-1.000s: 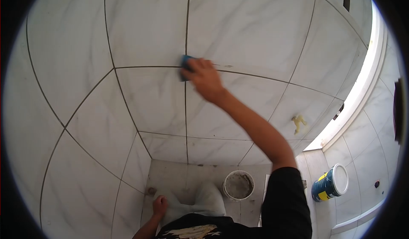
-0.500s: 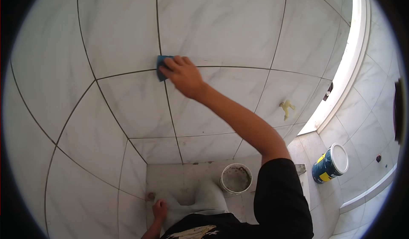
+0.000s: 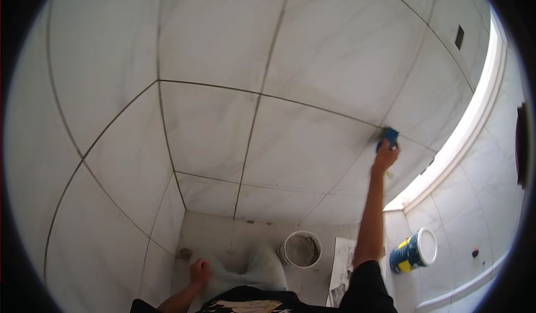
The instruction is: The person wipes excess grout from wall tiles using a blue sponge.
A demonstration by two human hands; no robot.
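Two hands in view. Right hand [image 3: 385, 158] raised high on an outstretched arm, fingers closed around a blue sponge [image 3: 389, 136], pressing it against the tiled wall [image 3: 312, 45] right on a dark grout line [image 3: 312, 106], near the bright edge of the window opening [image 3: 474, 118]. Left hand [image 3: 199, 270] low at the bottom of the frame, resting on a knee in pale trousers [image 3: 254, 268]; looks loosely curled with nothing in it, though too small to tell for sure.

Around the work: large white marbled tiles on both walls, meeting in a corner at the left, dark joints running between them. Small dark rectangular cut-out [image 3: 459, 36] high on the wall, well apart from the sponge. Down on the floor [image 3: 223, 229], a white bucket [image 3: 300, 250] with grey residue inside, just beside the knee and below the raised arm. Flat grey-smeared board or sheet [image 3: 340, 268] lying next to the bucket, partly hidden behind the black sleeve [image 3: 365, 288]. Blue and yellow paint can [image 3: 412, 251] with a white lid, lying tilted on its side to the right of the arm, near the foot of the window wall. Small round drain fitting [image 3: 184, 253] in the floor corner at the left, just beside the left hand.

Nothing between the sponge and the tile; only the arm itself crossing in front of the lower wall and part of the floor.
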